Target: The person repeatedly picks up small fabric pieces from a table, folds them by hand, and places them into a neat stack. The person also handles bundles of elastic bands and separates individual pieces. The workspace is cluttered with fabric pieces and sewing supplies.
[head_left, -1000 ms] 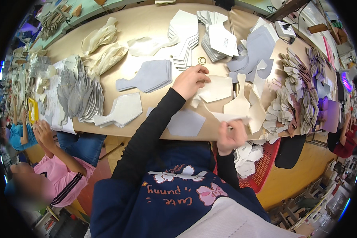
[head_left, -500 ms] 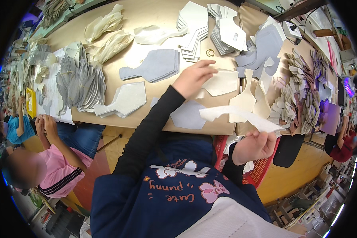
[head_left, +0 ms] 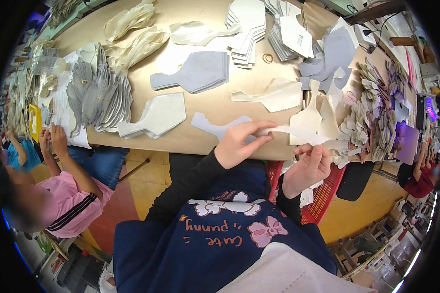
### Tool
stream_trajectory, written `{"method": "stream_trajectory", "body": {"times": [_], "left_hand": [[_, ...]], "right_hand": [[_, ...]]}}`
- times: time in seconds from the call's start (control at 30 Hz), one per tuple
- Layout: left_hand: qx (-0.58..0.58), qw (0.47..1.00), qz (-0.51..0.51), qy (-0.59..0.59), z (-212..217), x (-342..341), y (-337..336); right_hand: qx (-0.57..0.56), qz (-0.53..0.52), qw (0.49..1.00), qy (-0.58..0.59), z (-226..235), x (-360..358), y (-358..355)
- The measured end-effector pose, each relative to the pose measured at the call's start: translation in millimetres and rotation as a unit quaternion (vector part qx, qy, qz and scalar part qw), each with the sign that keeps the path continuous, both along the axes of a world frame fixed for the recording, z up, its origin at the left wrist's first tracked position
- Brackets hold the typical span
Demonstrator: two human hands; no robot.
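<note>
Over the table's near edge, a slim curved white cut piece [head_left: 297, 132] is stretched between my two hands. My left hand [head_left: 243, 142] pinches its left end between thumb and fingers. Toward its other end, my right hand [head_left: 308, 168] grips it with bent fingers. Partly covered by my left hand, a pale blue-grey cut piece [head_left: 211, 128] lies flat on the table. Just beyond the held piece are cream cut pieces [head_left: 306, 113], overlapping one another. Another cream piece [head_left: 278, 94] with a narrow left end rests farther in.
Stacks of grey [head_left: 195, 72] and white pieces [head_left: 161, 115] lie to the left, beside grey bundles [head_left: 98, 95]. Small bundled pieces [head_left: 371, 112] crowd the right. A red basket [head_left: 322, 202] stands below the table edge. A person in pink [head_left: 78, 205] sits at left.
My left hand has come back from the cream piece on the table and taken the white piece's left end. The cream piece now lies uncovered. My right hand has shifted slightly left.
</note>
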State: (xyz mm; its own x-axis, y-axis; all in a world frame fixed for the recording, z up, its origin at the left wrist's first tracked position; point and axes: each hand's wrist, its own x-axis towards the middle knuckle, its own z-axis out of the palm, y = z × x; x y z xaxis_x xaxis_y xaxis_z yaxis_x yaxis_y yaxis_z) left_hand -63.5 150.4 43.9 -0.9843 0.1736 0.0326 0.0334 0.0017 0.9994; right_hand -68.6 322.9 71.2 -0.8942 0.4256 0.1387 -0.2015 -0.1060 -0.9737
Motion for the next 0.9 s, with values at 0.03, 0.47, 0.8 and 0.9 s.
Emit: {"method": "stream_trajectory", "body": {"times": [0.03,0.47,0.8,0.9], "left_hand": [[0.081,0.995,-0.001,-0.058,2.0,1.3,-0.7],[0.495,0.802,-0.076,-0.324,12.0,35.8,-49.5],[-0.416,0.883,0.178,0.126,-37.2,69.9,-91.5],[-0.463,0.868,0.148,0.102,-44.9,81.0,-84.9]], "right_hand": [[-0.010,0.014,0.999,0.028,0.4,1.4,1.5],[0.353,0.462,0.800,0.148,8.3,-19.5,-24.9],[-0.070,0.411,0.908,-0.030,27.2,-17.0,0.0],[-0.142,0.358,0.921,0.052,35.3,-24.7,2.7]]}}
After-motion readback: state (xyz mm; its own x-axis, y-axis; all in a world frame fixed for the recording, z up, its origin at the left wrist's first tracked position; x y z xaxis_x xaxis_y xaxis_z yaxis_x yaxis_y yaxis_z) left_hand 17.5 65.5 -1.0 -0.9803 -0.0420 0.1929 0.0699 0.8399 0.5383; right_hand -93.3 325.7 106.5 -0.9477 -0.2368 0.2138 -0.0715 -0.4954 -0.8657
